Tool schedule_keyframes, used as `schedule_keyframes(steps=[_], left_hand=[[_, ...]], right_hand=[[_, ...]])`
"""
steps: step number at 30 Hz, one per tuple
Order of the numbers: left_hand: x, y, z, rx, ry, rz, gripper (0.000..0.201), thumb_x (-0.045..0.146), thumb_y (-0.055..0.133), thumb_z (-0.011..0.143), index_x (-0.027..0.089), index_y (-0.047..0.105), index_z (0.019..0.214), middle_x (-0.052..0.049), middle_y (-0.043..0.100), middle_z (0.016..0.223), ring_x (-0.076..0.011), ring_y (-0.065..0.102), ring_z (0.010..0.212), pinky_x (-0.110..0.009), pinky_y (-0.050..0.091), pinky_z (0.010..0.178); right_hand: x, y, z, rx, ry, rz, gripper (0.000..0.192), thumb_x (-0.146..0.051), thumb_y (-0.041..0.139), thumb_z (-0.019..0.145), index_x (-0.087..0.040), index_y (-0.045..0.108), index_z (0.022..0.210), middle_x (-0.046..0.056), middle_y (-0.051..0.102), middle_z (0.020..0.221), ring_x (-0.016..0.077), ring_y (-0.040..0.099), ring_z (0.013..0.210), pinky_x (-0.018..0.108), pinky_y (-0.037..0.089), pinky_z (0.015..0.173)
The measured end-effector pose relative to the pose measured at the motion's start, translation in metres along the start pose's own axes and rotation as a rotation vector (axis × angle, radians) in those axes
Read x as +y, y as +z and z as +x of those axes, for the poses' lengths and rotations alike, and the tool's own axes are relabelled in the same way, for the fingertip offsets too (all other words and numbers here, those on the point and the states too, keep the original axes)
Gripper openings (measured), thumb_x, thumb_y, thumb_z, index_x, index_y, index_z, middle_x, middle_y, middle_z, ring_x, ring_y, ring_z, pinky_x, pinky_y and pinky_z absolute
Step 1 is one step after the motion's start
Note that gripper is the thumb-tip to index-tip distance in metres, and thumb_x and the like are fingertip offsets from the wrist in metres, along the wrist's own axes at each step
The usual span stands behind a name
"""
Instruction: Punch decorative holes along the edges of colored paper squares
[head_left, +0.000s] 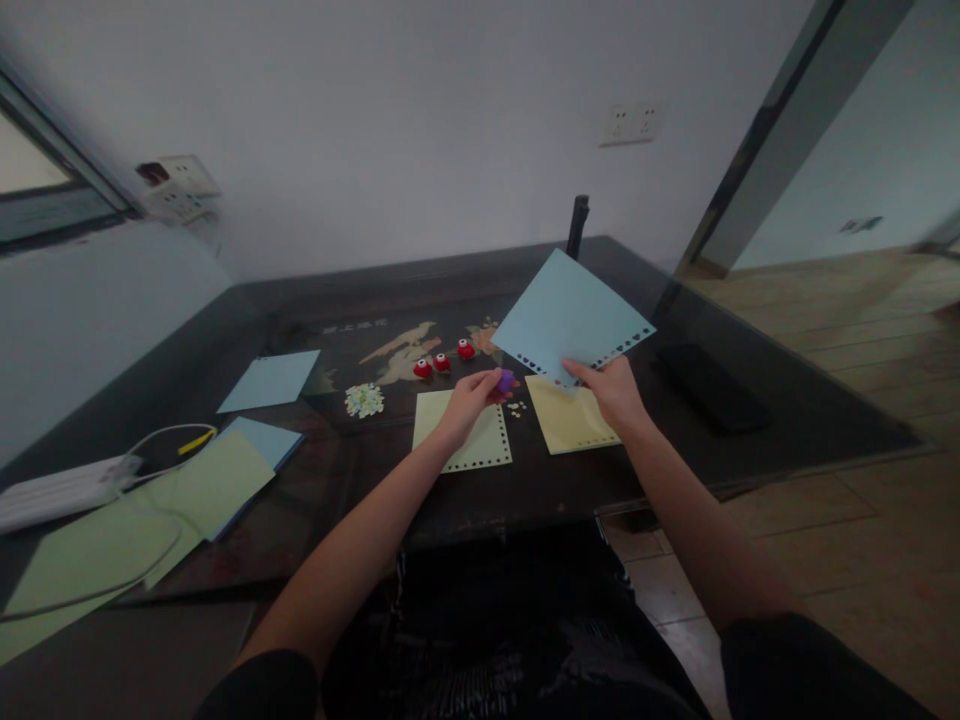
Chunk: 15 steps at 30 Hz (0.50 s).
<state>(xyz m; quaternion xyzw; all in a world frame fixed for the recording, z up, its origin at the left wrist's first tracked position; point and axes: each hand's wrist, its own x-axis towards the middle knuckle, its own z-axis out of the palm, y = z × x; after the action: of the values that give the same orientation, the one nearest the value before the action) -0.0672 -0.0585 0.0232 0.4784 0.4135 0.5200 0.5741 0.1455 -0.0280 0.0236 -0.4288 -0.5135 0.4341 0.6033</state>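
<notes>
Hands: left hand (471, 397) grips a purple punch (506, 380), right hand (611, 390) pinches a pale-blue sheet (566, 315) with a hole-punched edge.

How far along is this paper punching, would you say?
Partly done, it seems. The green sheet and yellow sheet on the table already show punched edges, with a pile of punched bits nearby. In hand: the right hand holds up a blue sheet with holes along two edges, and the left hand grips a purple punch. Sheets at the left look unpunched.
</notes>
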Motion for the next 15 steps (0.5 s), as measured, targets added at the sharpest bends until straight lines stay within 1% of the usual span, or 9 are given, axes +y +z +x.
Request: schedule_keyframes(steps=[5, 7, 9, 11, 12, 15], left_hand=[[-0.0020, 0.0025, -0.0011, -0.084, -0.107, -0.003, 0.046, 0.056, 0.057, 0.077, 0.012, 0.069, 0.082, -0.014, 0.072, 0.083, -0.0158, 0.063, 0.063, -0.030, 0.050, 0.066], [-0.0024, 0.0026, -0.0005, -0.097, -0.116, 0.013, 0.048, 0.059, 0.055, 0.077, 0.013, 0.069, 0.081, -0.014, 0.072, 0.081, -0.0166, 0.064, 0.062, -0.030, 0.050, 0.065], [-0.0032, 0.0021, 0.0001, -0.106, -0.096, 0.059, 0.052, 0.062, 0.051, 0.078, 0.013, 0.068, 0.081, -0.013, 0.072, 0.079, -0.0171, 0.063, 0.061, -0.031, 0.049, 0.063], [-0.0038, 0.0015, -0.0003, -0.098, -0.040, 0.175, 0.054, 0.063, 0.045, 0.080, 0.013, 0.067, 0.082, -0.012, 0.071, 0.076, -0.0170, 0.062, 0.060, -0.030, 0.047, 0.061], [-0.0036, 0.0014, -0.0012, -0.084, 0.009, 0.269, 0.054, 0.063, 0.042, 0.082, 0.014, 0.066, 0.081, -0.011, 0.070, 0.075, -0.0169, 0.061, 0.059, -0.030, 0.046, 0.060], [-0.0005, 0.0025, -0.0061, -0.048, 0.209, 0.644, 0.046, 0.053, 0.037, 0.089, 0.017, 0.064, 0.081, -0.007, 0.066, 0.071, -0.0175, 0.057, 0.062, -0.030, 0.041, 0.064]], right_hand=[[0.0033, -0.0015, 0.0014, -0.014, 0.000, -0.062, 0.048, -0.033, 0.075, 0.062, -0.014, 0.065, 0.104, 0.014, 0.068, 0.107, 0.0290, 0.065, 0.095, 0.046, 0.053, 0.084], [0.0032, -0.0016, 0.0016, -0.019, -0.008, -0.069, 0.048, -0.033, 0.075, 0.062, -0.014, 0.065, 0.105, 0.014, 0.068, 0.108, 0.0287, 0.065, 0.096, 0.045, 0.052, 0.084], [0.0019, -0.0011, 0.0014, -0.022, -0.009, -0.061, 0.047, -0.032, 0.075, 0.062, -0.014, 0.065, 0.104, 0.013, 0.068, 0.106, 0.0283, 0.065, 0.095, 0.045, 0.052, 0.086], [-0.0001, -0.0001, 0.0007, -0.024, -0.009, -0.035, 0.047, -0.030, 0.076, 0.061, -0.014, 0.065, 0.104, 0.013, 0.069, 0.105, 0.0280, 0.065, 0.095, 0.044, 0.051, 0.087], [-0.0012, 0.0006, 0.0003, -0.023, -0.009, -0.020, 0.047, -0.029, 0.076, 0.061, -0.014, 0.065, 0.104, 0.013, 0.069, 0.104, 0.0280, 0.065, 0.095, 0.044, 0.051, 0.087], [-0.0037, 0.0022, -0.0011, -0.023, 0.000, -0.002, 0.048, -0.028, 0.076, 0.061, -0.013, 0.064, 0.105, 0.013, 0.069, 0.104, 0.0285, 0.065, 0.095, 0.045, 0.051, 0.087]])
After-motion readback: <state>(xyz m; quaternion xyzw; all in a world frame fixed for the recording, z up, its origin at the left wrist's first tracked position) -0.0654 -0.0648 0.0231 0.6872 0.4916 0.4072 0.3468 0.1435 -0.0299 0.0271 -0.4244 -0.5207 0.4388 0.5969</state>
